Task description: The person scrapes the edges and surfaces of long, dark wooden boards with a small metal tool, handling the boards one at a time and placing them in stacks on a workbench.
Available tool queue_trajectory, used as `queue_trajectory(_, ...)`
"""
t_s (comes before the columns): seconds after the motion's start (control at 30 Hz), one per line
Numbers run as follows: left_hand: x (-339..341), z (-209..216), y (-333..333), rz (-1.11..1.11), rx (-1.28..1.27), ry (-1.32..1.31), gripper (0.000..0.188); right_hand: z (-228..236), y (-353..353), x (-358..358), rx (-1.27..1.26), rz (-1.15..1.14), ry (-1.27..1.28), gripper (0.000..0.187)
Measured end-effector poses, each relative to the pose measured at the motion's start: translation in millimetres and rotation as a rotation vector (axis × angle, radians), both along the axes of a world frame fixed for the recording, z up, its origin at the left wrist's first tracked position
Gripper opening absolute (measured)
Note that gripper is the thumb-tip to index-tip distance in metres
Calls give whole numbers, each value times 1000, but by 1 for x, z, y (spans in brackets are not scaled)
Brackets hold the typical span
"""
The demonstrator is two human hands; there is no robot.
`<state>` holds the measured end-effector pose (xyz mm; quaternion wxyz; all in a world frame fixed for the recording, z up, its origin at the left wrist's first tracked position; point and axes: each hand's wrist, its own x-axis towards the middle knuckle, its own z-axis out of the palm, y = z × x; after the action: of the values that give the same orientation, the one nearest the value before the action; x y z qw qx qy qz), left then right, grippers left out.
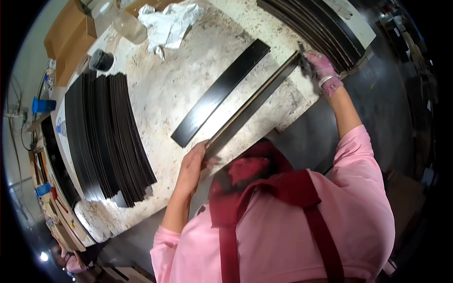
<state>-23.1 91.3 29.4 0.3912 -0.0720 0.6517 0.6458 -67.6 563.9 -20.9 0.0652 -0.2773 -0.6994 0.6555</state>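
Note:
A long, narrow dark board (255, 101) is tipped up on its edge over the table's near side, slanting from lower left to upper right. My left hand (192, 162), bare, is closed round its lower left end. At the upper right end is my right hand (322, 66), in a stained pink glove. Its fingers are closed on a dark, crumpled rag-like piece (306, 63) against the board; blur hides its exact kind. Just beyond, a second glossy black board (219, 94) lies flat on the table, apart from both hands.
The stained white worktable (155, 104) carries a stack of dark boards (106, 137) at left and another stack (321, 28) at far right. Farther back are a black jar (101, 60), a clear plastic bottle (125, 23), crumpled white paper (167, 23) and an open cardboard box (71, 37).

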Motion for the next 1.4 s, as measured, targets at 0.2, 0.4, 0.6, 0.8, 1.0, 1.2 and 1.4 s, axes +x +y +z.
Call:
queue_trajectory(0.2,0,-32,13,73,425,-553,50,24,-41,26,723,134,28,27)
queue_trajectory(0.4,7,-42,27,337,616,-600,53,6,-209,76,1090,776,495,13)
queue_trajectory(0.6,15,-41,38,384,585,-641,39,25,-133,31,1084,357,-191,17)
queue_trajectory(0.8,18,-47,48,569,587,-652,35,30,-242,91,1060,837,114,9)
queue_trajectory(1.0,26,-53,61,571,696,-633,31,32,-186,80,1011,495,-93,14)
queue_trajectory(1.2,24,-47,70,623,697,-651,34,42,-235,102,833,575,-57,13)
queue_trajectory(1.4,26,-39,75,560,758,-651,41,46,-256,126,868,721,0,19)
